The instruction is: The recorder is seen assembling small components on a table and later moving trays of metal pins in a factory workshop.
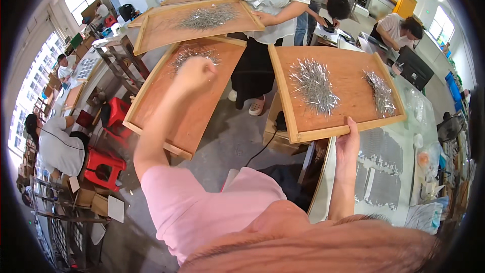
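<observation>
My left hand is closed, with its knuckles over a pile of thin silvery metal pins in a wooden tray. Whatever its fingers hold is hidden. At the right, my right hand grips the near rim of a second wooden tray, with the thumb over the edge. Two heaps lie in this tray: a larger heap of pins and a narrower bundle of pins. Opposite me, a person's hand holds a third tray bearing a spread pile of pins.
A pale table on my right carries flat grey sheets of parts and clear plastic bags. Red stools stand at the left. A black cable crosses the floor. Several other people sit or bend over workbenches.
</observation>
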### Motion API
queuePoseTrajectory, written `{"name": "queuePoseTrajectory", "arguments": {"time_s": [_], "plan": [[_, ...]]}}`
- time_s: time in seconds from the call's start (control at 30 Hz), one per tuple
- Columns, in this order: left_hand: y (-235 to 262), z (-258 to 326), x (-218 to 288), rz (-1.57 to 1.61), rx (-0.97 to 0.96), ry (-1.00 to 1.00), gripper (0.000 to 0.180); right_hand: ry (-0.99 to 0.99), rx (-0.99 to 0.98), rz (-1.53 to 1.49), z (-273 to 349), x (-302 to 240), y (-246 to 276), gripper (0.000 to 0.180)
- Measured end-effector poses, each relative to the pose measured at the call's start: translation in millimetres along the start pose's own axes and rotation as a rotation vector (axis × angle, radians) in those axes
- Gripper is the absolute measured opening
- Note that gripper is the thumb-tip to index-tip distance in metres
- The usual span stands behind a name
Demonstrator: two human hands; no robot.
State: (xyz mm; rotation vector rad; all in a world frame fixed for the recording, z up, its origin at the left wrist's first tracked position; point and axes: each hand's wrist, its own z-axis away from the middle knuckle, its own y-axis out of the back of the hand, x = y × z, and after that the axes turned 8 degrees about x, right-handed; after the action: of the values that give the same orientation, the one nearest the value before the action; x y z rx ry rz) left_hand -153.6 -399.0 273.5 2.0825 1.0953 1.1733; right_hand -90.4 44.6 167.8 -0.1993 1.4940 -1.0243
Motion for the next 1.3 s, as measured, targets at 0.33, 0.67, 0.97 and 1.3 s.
{"name": "queuePoseTrajectory", "arguments": {"time_s": [0.33, 0.67, 0.97, 1.3], "plan": [[1.1, -88.4, -148.2, -0.517, -0.398, 0.051, 0.049, -0.088, 0.037, -0.008, 12.7, 6.4, 5.0, 0.025], [-14.1, -70.9, -139.1, -0.699, -0.534, 0.015, 0.04, -0.08, 0.029, 0.014, 20.0, 14.5, -3.1, 0.027], [5.1, -71.9, -160.0, -0.584, -0.438, -0.047, 0.013, -0.092, 0.009, 0.037, 25.7, 17.9, -11.0, 0.02], [31.2, -73.7, -157.0, -0.249, -0.283, 0.135, 0.015, -0.109, 0.024, 0.023, 26.0, 18.9, -5.0, 0.027]]}}
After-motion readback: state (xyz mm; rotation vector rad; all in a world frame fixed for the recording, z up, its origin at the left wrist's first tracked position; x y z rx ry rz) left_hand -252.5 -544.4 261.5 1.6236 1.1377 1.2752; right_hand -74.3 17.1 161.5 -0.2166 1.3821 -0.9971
